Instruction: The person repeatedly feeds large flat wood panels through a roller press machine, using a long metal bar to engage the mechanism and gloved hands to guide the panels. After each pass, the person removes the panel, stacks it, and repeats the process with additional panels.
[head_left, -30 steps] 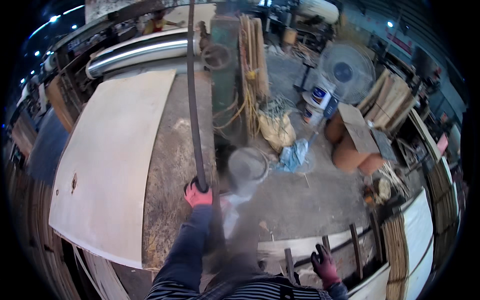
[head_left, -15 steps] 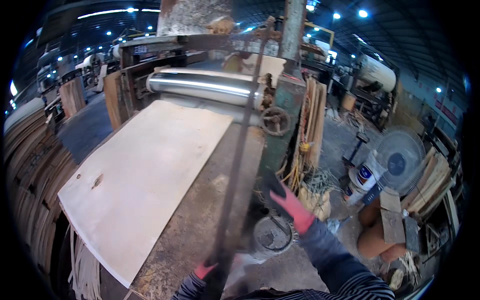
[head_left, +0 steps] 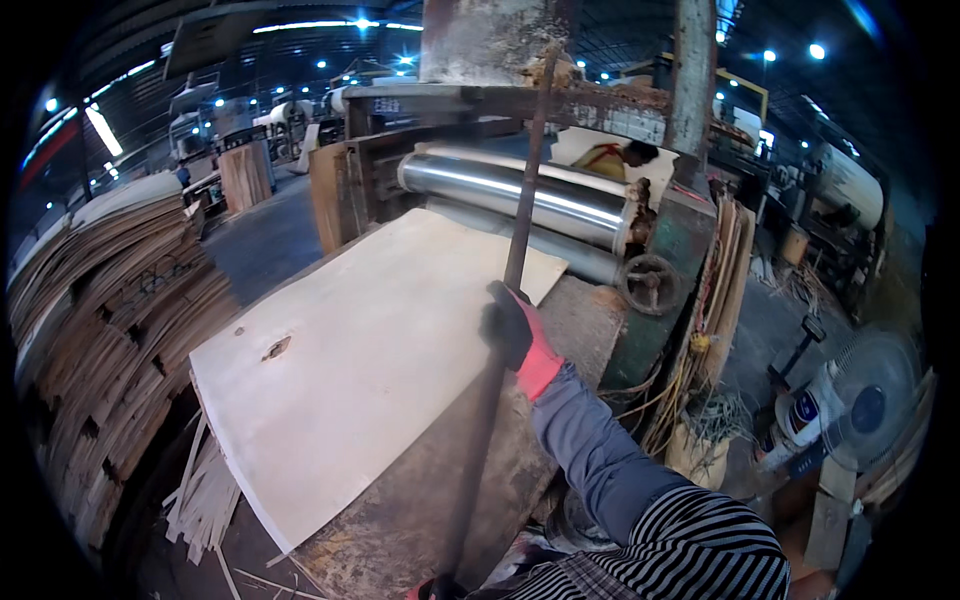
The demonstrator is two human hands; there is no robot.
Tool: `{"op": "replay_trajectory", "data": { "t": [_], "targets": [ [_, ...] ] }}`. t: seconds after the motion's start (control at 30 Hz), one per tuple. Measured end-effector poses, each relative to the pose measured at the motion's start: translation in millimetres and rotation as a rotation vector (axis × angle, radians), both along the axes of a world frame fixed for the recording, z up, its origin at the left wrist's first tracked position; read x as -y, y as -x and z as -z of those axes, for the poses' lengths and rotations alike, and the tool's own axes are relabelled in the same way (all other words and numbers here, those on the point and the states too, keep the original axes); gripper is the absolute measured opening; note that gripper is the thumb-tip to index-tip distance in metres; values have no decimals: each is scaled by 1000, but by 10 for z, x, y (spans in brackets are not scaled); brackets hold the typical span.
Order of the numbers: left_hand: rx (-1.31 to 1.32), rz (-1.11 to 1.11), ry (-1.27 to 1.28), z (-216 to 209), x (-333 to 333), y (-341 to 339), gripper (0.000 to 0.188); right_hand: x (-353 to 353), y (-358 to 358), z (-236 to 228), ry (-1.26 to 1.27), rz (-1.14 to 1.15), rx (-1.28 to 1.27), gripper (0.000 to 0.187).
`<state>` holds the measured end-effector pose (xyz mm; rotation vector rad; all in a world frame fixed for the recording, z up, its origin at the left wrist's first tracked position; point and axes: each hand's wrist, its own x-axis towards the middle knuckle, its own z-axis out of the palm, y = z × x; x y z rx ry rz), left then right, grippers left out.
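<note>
My right hand (head_left: 514, 333), in a black glove with a red cuff, is wrapped round the middle of a long dark rod (head_left: 530, 190). The rod slants across the worktable (head_left: 385, 535), its far end rising in front of the shiny metal rollers (head_left: 515, 197). At the lower edge my left hand (head_left: 437, 589) is closed about the rod's near end; only a bit of its glove shows. A large pale wood veneer sheet (head_left: 340, 380) lies left of the rod, with a knot hole toward its left side. Its far edge reaches the rollers.
A handwheel (head_left: 651, 284) sits on the green machine frame. Stacked veneer (head_left: 120, 300) stands at the left, with loose strips (head_left: 205, 490) below. A fan (head_left: 868, 405) and white bucket (head_left: 808, 408) are at the right. Beyond the rollers another person (head_left: 612, 158) is partly visible.
My right hand has gone from open beside the table to gripping the rod's middle. The view has swung left, so the scene sits farther right.
</note>
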<state>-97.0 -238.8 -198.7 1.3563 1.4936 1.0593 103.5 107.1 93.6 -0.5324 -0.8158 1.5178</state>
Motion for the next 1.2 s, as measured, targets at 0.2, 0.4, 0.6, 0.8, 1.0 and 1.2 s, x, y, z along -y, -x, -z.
{"op": "replay_trajectory", "data": {
  "t": [0.2,0.4,0.6,0.8,1.0,1.2],
  "targets": [
    [-33,-55,105,-328,-592,-333,33,-338,133,175,76,-110,-2,17],
    [-67,-137,177,-332,-1133,-541,34,-562,-15,258,118,-80,27,14],
    [-86,-280,277,-301,-1186,-591,35,-589,-295,458,65,57,167,23],
    [-75,-398,369,-250,-980,-756,36,-719,-286,192,90,49,43,31],
    [-65,-390,331,-36,-707,-1027,37,-1196,-407,-12,-86,-31,-93,33],
    [-75,-319,289,-642,-1797,-1254,35,-1786,-757,-388,-161,76,-59,39]
  ]
}}
